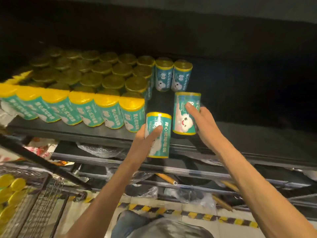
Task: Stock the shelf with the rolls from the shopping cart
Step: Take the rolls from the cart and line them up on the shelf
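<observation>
Two rolls are being held upright, one gripped in each of the hands: the left roll [158, 134] by the left hand [145, 140] at the shelf [103, 133] edge, the right roll [186, 113] by the right hand [204, 124] apparently already over the shelf. The gap beside the stocked rolls [109, 110] is lying just ahead, nearer the right hand.

Two teal-labelled rolls with yellow ends are held upright at the dark shelf [223, 133] front: the left hand [144, 143] grips one roll [158, 134] at the shelf edge, the right hand [204, 122] holds another roll [186, 113] just beyond and right of it. Two upright rolls [172, 75] stand farther back past the right hand; a packed block of rolls [85, 93] fills the shelf left of the left hand. More yellow roll ends [10, 193] show in the wire shopping cart [42, 200], low and far left of both hands
</observation>
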